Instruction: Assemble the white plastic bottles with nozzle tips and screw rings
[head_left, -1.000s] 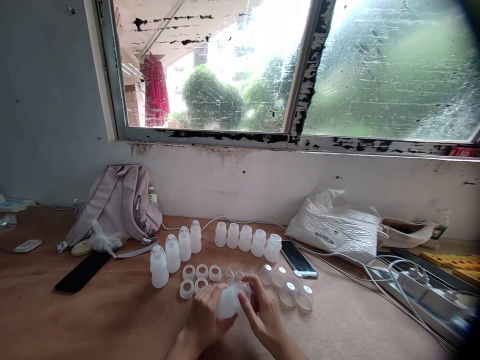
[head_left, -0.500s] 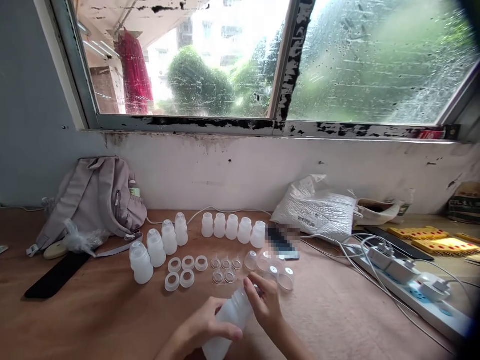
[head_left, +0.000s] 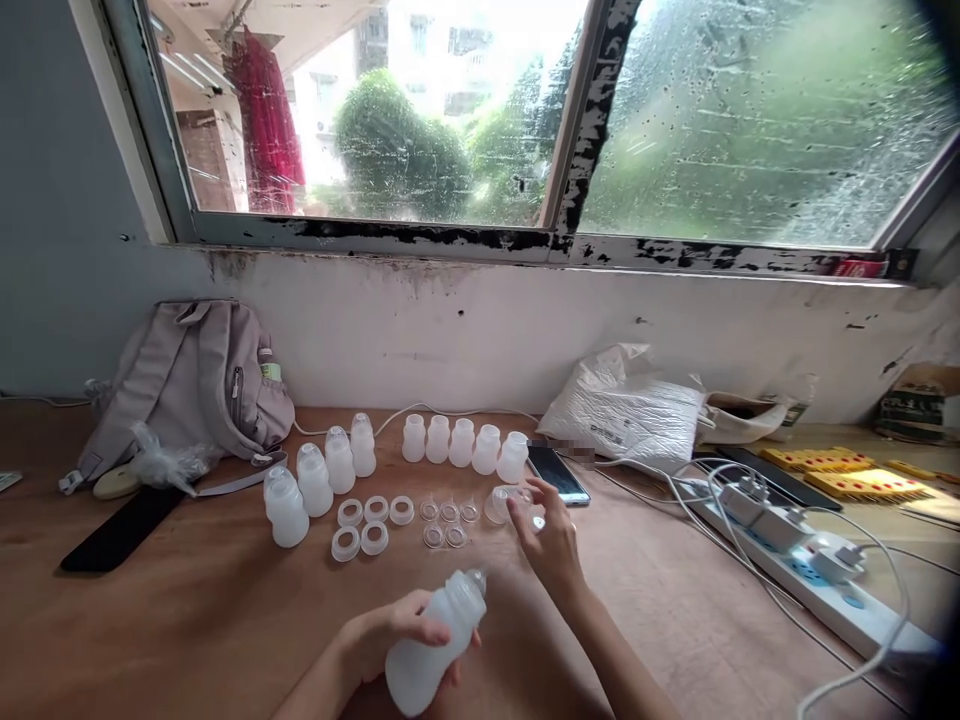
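While tilted, a frosted white bottle [head_left: 435, 640] is gripped by the left hand [head_left: 390, 640]; clear caps [head_left: 502, 503] are touched by the open-fingered right hand [head_left: 551, 540].

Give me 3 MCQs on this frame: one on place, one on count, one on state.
1. Where does the backpack lie?
A. far left, against the wall
B. on the windowsill
C. beside the power strip

2. How many white rings lie in the cluster on the table?
A. two
B. five
C. nine

3. What is the left hand doing?
A. resting flat on the table
B. gripping a white bottle tilted
C. holding the phone

Answers:
1 A: it leans at the wall on the left.
2 B: three in one row, two in front.
3 B: fingers wrap the tilted bottle, while the right hand reaches to the clear caps.
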